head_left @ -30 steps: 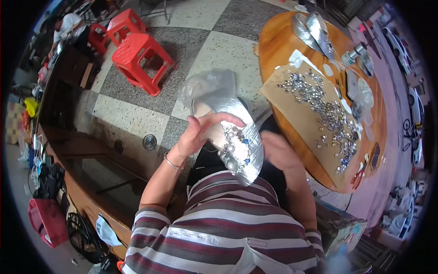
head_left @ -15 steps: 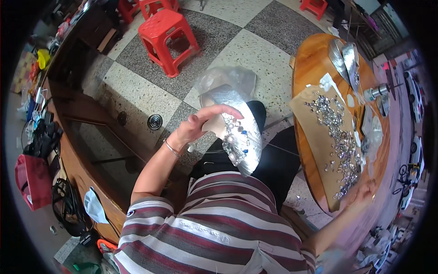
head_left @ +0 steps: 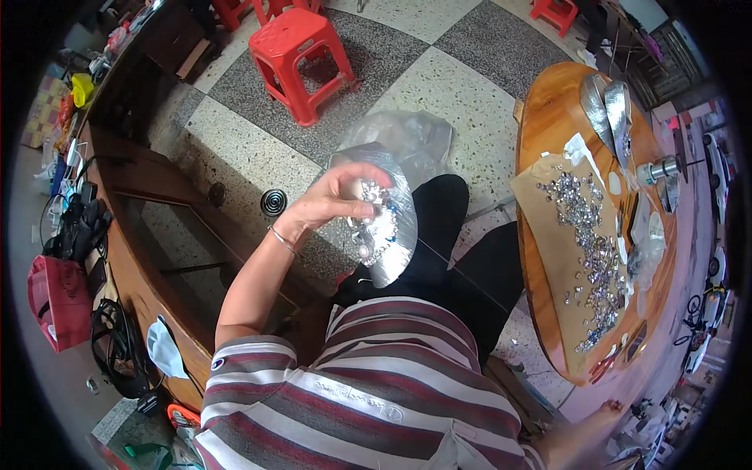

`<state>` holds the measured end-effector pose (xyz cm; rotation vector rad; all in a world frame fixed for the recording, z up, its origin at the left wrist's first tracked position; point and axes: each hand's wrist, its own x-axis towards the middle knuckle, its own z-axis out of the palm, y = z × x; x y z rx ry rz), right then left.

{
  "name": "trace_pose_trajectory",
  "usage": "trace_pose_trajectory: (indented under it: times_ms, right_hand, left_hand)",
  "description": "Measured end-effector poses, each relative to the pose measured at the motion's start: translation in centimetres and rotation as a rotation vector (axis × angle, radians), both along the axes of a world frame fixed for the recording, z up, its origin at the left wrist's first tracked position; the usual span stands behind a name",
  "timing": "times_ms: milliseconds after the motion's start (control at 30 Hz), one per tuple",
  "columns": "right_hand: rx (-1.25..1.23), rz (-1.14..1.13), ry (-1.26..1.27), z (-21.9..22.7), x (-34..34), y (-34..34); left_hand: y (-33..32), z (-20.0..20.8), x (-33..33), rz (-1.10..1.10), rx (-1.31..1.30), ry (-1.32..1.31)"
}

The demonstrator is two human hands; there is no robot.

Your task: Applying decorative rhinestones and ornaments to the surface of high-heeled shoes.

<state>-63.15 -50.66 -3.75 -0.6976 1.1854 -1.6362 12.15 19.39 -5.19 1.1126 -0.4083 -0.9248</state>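
Observation:
My left hand (head_left: 333, 200), with a bangle on its wrist, is closed on a silver, shiny, curved piece (head_left: 398, 262) above my lap. Its thumb and fingers curl over the near side. Clear, pale and blue gems (head_left: 377, 219) form a band along the piece, partly covered by the fingers. My right hand (head_left: 609, 411) is at the lower right, beyond the near end of the wooden table (head_left: 540, 117). Motion smears its fingers, so whether it holds anything is hidden. On the table, loose gems (head_left: 583, 227) lie across a tan sheet (head_left: 552, 251).
Two more silver pieces (head_left: 607, 113) rest at the table's far end. Red-handled scissors (head_left: 607, 364) are at its near end. A clear plastic bag (head_left: 427, 137) lies beyond my knees. A red stool (head_left: 298, 47) stands ahead, and a wooden cabinet (head_left: 149, 274) curves along the left.
My left hand has shifted left with the silver piece and turned, its thumb now showing across the gems. My right hand has moved off the table's near end, uncovering the scissors.

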Motion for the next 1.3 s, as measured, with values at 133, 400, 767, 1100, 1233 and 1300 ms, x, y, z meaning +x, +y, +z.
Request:
trace_pose_trajectory:
  times_ms: [133, 400, 767, 1100, 1233, 1300]
  right_hand:
    - [0.060, 0.057, -0.025, -4.9, -2.0, -1.3]
    - [0.037, 0.126, 0.093, -3.6, 0.2, 4.0]
    - [-0.192, 0.155, 0.580, -1.4, 3.1, 7.6]
    - [-0.412, 0.083, 1.021, 1.1, -2.1, 10.2]
    - [-0.396, 0.292, 1.067, 2.4, -7.5, 11.4]
    - [-0.196, 0.729, 0.873, 4.9, -4.0, 8.0]
  left_hand:
    - [-0.8, 2.1, -0.7, -0.004, 0.109, -0.043]
    - [-0.9, 3.2, -1.0, 0.016, 0.150, 0.023]
    - [1.6, 4.0, 0.6, 0.238, 0.155, -0.096]
    - [0.0, 4.4, 0.2, 0.570, -0.207, -0.009]
    - [0.8, 2.4, 1.6, 0.616, -0.220, 0.105]
    - [0.4, 3.4, 2.3, 0.614, -0.255, 0.127]
